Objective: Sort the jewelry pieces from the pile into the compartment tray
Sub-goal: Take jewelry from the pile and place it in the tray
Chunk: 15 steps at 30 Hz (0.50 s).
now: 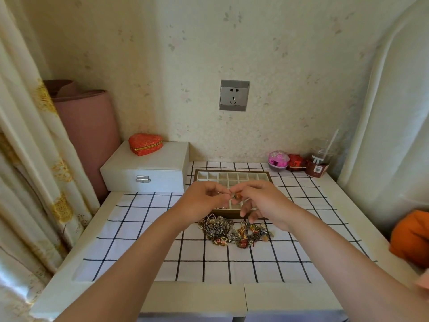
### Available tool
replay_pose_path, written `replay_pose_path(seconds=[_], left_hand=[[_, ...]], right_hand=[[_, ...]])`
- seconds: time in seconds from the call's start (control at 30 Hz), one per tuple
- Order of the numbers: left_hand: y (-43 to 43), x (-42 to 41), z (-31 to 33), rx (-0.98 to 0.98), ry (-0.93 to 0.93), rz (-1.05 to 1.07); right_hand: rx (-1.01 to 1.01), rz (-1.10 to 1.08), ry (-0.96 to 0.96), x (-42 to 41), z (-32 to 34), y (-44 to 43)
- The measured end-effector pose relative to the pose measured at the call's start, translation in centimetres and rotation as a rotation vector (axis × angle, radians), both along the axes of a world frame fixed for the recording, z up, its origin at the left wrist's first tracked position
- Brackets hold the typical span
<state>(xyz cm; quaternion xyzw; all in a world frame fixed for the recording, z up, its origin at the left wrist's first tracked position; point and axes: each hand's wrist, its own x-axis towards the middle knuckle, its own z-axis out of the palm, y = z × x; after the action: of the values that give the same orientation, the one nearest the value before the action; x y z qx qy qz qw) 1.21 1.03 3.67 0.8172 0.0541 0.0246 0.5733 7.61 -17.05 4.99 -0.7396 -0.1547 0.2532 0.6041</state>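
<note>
Two idle items sit at ten o'clock from the jewelry pile [232,231]: a white latched box [148,173] with a red heart-shaped case [145,144] on its lid. Moving rightward, the left hand [204,198] hangs above the near half of the compartment tray [232,176], fingers curled in and pinching one end of a small orange-red piece [237,195]. The right hand [262,203] pinches the other end with thumb and forefinger, its remaining fingers drooping loosely toward the pile. The piece is thus off the cloth, held in the air between both hands, over the tray and at twelve o'clock from the pile. It seems to stretch from nine to three o'clock between the two grips, but it is too small to make out which end is the clasp. The pile itself spreads from nine to three on the checked cloth [139,228], touching the tray's near edge. This looks like freeing or inspecting a single item before placing it. Doing that well probably means keeping both pinches light, teasing any snag apart rather than pulling, then releasing with one hand and lowering the piece straight into one cell. At two o'clock stand a pink ball [277,159] and a cup with a straw [319,163].
</note>
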Motion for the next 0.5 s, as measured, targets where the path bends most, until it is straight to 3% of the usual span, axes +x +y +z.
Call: replay_pose_path(seconds=[0.1,0.2,0.5], left_hand=[[0.2,-0.4,0.2,-0.219,0.084,-0.08],[0.6,-0.7,-0.1,-0.252,0.102,-0.13],[1.7,-0.2,-1.3,0.043,-0.055,-0.041]], right_hand=[[0.0,0.043,0.004,-0.1,0.0,0.1],[-0.074,0.078,-0.075,0.0,-0.1,0.1],[-0.329,0.196,-0.197,0.1,-0.6,0.7]])
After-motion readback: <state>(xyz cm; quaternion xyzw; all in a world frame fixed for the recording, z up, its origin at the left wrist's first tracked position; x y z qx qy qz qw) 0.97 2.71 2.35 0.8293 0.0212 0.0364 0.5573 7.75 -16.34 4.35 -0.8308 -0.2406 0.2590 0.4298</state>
